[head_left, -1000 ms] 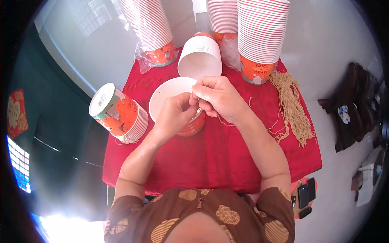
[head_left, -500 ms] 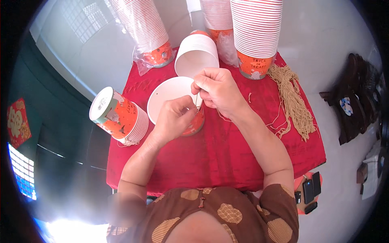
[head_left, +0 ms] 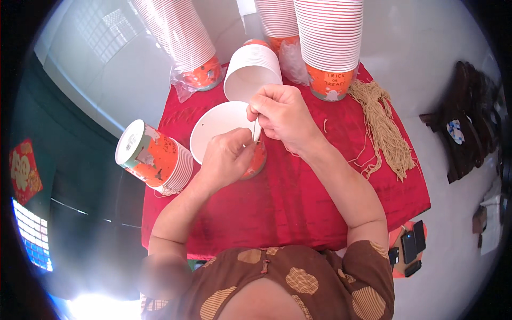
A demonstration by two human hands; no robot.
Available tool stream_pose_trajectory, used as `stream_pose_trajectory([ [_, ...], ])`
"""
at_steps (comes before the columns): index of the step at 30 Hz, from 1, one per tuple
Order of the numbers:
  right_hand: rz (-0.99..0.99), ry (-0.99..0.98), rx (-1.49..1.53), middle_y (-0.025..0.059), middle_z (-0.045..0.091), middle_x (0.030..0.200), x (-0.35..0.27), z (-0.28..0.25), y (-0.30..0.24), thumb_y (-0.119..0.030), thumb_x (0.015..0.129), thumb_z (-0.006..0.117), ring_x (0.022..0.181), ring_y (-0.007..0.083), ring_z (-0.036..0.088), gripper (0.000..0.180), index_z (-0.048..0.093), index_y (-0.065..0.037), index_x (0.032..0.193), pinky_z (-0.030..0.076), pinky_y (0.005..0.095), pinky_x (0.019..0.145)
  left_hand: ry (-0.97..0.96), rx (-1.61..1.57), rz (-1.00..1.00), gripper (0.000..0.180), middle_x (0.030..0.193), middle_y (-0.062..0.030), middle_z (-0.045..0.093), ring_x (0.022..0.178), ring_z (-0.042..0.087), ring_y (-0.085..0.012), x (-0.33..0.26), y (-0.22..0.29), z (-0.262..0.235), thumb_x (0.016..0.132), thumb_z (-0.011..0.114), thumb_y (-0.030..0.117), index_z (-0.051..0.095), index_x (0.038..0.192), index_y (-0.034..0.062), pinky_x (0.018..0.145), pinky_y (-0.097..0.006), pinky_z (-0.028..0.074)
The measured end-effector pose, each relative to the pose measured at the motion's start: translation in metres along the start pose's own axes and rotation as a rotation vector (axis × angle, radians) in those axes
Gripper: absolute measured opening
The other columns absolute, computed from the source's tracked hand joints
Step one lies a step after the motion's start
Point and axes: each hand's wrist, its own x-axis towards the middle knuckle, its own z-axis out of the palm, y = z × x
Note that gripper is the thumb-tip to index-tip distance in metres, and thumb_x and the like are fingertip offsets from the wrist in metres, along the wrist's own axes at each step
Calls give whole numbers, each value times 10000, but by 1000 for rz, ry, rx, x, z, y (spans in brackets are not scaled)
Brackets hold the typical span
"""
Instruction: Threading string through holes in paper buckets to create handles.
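Note:
A white-lined paper bucket [head_left: 214,124] with an orange printed outside stands open side up in front of me. A small dark hole shows in its far left wall. My left hand [head_left: 228,156] is closed at the bucket's right rim, thumb and fingers pinched on it; the fingertips are partly hidden. Just above that rim my right hand [head_left: 284,116] is closed in a pinch on a thin beige string. A short stretch of the string shows between the hands, and a loose length trails under my right wrist. Whether the left fingers also hold string, I cannot tell.
A bundle of beige strings [head_left: 381,125] lies at the right of the red cloth [head_left: 298,213]. Upside-down nested buckets [head_left: 160,160] stand at the left, others lie sideways [head_left: 250,77] behind. Tall bucket stacks [head_left: 328,48] rise at the back. Phones [head_left: 410,245] lie lower right.
Both hands stay at the bucket's right rim, with my right hand slightly raised over it. The whole view has shifted a little; nothing has visibly been let go.

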Motion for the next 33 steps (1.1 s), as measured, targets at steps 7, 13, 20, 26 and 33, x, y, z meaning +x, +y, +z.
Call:
stream_pose_trajectory([
  [7,-274,-70,-232,1,572,655,-6,9,6,-81,930,554,461,3,385,209,581,-21,731,266,196,378,-26,86,86,71,705,-163,588,649,606,-389,4,-8,0,787,597,44,557,746,1,564,-459,459],
  [13,-40,-88,-176,33,595,710,-1,-4,-6,-76,926,552,473,1,393,184,572,-23,751,271,198,379,-152,121,-86,122,743,-176,639,654,639,-345,5,-3,-12,787,653,104,583,769,6,579,-429,488],
  [20,48,-13,-154,22,570,639,3,-6,-6,-76,885,550,470,35,426,193,571,-13,704,328,229,383,-42,-1,-118,218,773,-126,685,700,688,-254,-5,2,-12,790,721,141,612,901,-12,633,-360,534],
  [26,39,-56,-173,32,603,713,-1,-3,-7,-80,923,542,483,5,395,180,586,-21,759,280,197,383,110,-61,-52,119,776,-132,689,691,692,-247,-9,-1,5,818,687,90,638,875,-2,622,-334,535],
  [33,-16,-127,-185,29,599,708,-3,-2,-1,-77,942,541,489,5,406,175,593,-16,786,283,192,389,177,-19,-70,89,720,-133,683,637,688,-265,-12,-4,14,823,681,93,647,814,11,581,-347,528],
])
